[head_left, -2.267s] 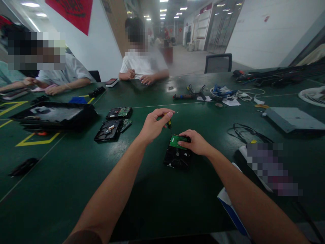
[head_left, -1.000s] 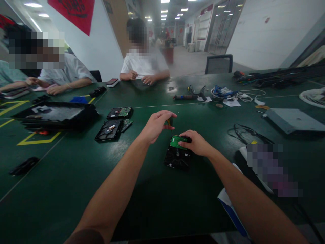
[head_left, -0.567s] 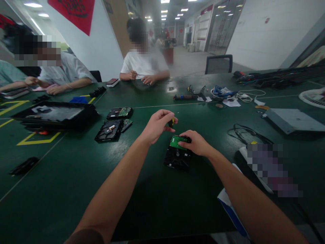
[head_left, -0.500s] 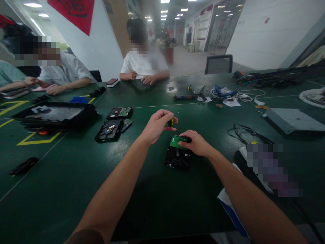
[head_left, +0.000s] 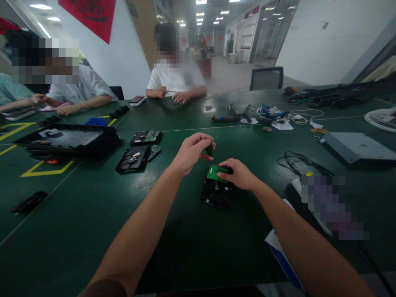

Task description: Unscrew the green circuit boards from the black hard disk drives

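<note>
My left hand (head_left: 193, 152) is raised just above the far left side of a hard drive. Between its thumb and fingers it pinches a small dark piece (head_left: 210, 150), mostly hidden, whose kind I cannot make out. The black hard drive (head_left: 216, 192) lies on the table with a green circuit board (head_left: 214, 172) at its far end. My right hand (head_left: 238, 175) grips the drive's far right edge, its thumb on the board and its fingers over the far side.
Two more hard drives (head_left: 133, 159) (head_left: 146, 137) and a loose circuit board (head_left: 154, 152) lie to the left, beyond them a black tray (head_left: 107, 138). At the right are a grey metal box (head_left: 360, 146) and cables (head_left: 305, 159). Co-workers (head_left: 176, 78) sit across the table.
My left hand has turned slightly, and the yellow part that showed on the pinched piece is now out of sight. My right hand and the hard drive have stayed put.
</note>
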